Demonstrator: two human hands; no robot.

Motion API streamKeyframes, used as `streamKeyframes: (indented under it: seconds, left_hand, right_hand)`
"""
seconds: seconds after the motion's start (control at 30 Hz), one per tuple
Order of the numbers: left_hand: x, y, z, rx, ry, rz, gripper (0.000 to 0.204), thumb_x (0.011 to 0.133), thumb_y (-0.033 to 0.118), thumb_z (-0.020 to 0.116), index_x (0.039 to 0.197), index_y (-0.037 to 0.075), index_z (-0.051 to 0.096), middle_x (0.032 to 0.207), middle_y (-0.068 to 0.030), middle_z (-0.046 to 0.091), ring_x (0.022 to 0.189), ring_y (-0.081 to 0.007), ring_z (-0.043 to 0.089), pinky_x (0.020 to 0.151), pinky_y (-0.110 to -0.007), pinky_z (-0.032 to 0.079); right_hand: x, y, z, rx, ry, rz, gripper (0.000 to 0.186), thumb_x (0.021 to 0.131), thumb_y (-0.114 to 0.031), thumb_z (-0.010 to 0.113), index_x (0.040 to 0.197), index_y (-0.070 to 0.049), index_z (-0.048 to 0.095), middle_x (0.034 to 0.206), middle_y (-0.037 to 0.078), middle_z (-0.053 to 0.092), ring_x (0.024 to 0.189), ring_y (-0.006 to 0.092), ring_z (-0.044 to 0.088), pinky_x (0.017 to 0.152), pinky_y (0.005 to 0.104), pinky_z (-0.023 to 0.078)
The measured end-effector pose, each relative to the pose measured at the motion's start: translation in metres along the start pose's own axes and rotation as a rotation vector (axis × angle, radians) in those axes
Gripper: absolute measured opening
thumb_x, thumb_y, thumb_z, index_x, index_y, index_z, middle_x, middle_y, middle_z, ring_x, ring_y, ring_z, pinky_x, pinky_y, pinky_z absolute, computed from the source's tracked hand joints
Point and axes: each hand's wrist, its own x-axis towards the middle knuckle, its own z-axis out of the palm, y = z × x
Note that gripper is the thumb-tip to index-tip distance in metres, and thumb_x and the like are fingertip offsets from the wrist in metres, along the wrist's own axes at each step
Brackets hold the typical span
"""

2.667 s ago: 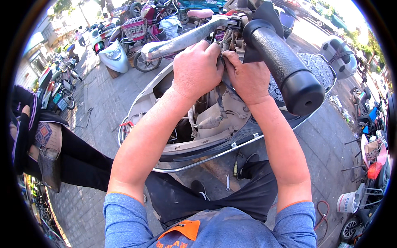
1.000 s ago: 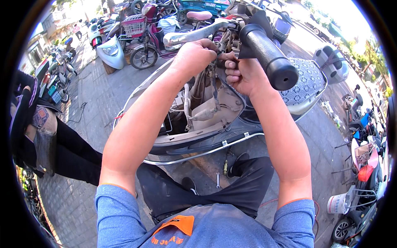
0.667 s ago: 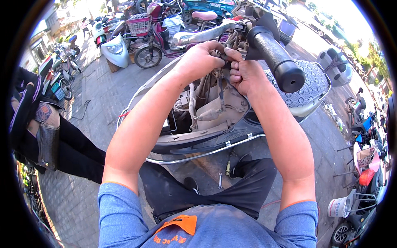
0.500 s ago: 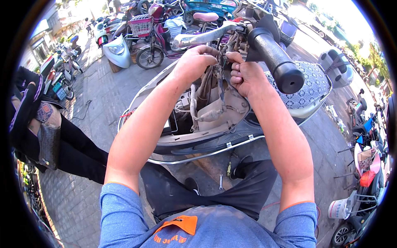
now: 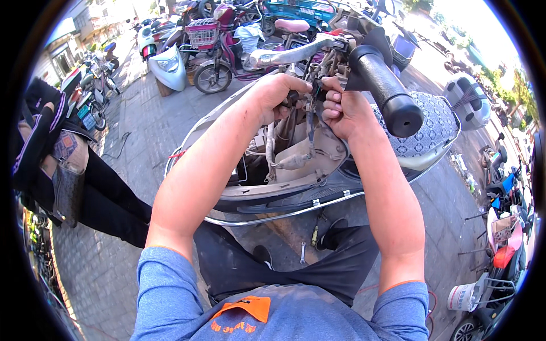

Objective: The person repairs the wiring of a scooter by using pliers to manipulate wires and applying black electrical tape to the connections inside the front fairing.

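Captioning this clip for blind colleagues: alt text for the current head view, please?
A person's left hand and right hand are close together at exposed cables by the handlebar of an opened scooter; their grip is unclear. A wrench lies on the pavement.

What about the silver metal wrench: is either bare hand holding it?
No, the silver metal wrench lies on grey paved ground, apart from the left hand and right hand.

Handlebar grip [image 5: 389, 94]: black
Wiring [image 5: 311, 126]: black and dusty grey
Front housing [image 5: 273, 189]: dusty beige
Side rail [image 5: 273, 219]: silver
Seat cover [image 5: 426, 133]: pale blue-grey, dark diamond pattern
T-shirt [image 5: 324, 312]: heathered blue, trimmed orange
Basket [image 5: 202, 35]: white and pink
Bicycle saddle [image 5: 292, 25]: pink
Bucket [image 5: 459, 297]: mostly white
Pavement [image 5: 114, 267]: grey, brick-like pattern
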Motion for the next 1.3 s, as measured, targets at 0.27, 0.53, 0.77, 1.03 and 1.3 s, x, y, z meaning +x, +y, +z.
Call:
streamKeyframes:
  seconds: [0.27,0.53,0.77,1.03,1.3]
  left_hand:
    - [0.012,0.006,-0.008,-0.067,-0.057,-0.062,0.016,0.091,0.019,0.083,0.099,0.01,0.073,0.083,-0.0031,0.071,0.065,-0.0117,0.066,0.049,-0.026,0.036]
    - [0.012,0.02,-0.017,-0.092,-0.047,-0.052,0.021,0.09,0.018,0.078,0.105,0.007,0.068,0.09,-0.0065,0.07,0.071,-0.0154,0.066,0.058,-0.031,0.057]
    - [0.016,0.046,-0.012,0.245,-0.019,0.096,0.019,0.09,0.023,0.079,0.099,0.009,0.073,0.092,-0.0046,0.074,0.067,-0.0103,0.064,0.057,-0.029,0.054]
    - [0.01,0.05,0.034,1.757,0.02,1.097,0.028,0.097,0.011,0.07,0.117,0.02,0.086,0.118,-0.0083,0.079,0.113,-0.0263,0.076,0.102,-0.037,0.061]
    - [-0.009,0.05,0.045,1.65,0.121,1.009,0.03,0.095,0.016,0.074,0.119,0.027,0.087,0.126,-0.0028,0.079,0.124,-0.0246,0.074,0.11,-0.037,0.061]
  right_hand:
    - [-0.001,0.001,-0.004,0.041,-0.063,0.009,0.019,0.106,-0.016,0.074,0.092,-0.016,0.06,0.067,-0.011,0.037,0.052,0.0026,0.031,0.045,0.0215,0.026]
    - [-0.001,0.005,-0.008,-0.005,-0.028,-0.037,0.016,0.104,-0.016,0.075,0.097,-0.012,0.062,0.069,-0.008,0.041,0.053,0.0039,0.034,0.046,0.0228,0.028]
    - [-0.008,0.022,0.008,-0.355,0.119,-0.236,0.013,0.102,-0.014,0.076,0.092,-0.01,0.068,0.073,-0.007,0.05,0.055,0.004,0.038,0.047,0.0244,0.027]
    - [0.039,0.047,-0.017,-0.688,0.174,-0.737,0.017,0.095,-0.019,0.083,0.088,-0.008,0.072,0.075,-0.006,0.054,0.058,0.0045,0.041,0.053,0.0279,0.026]
    - [0.007,0.051,-0.012,-1.012,0.2,-1.195,0.035,0.094,-0.019,0.085,0.116,0.001,0.066,0.093,0.003,0.072,0.08,0.015,0.065,0.079,0.0367,0.055]
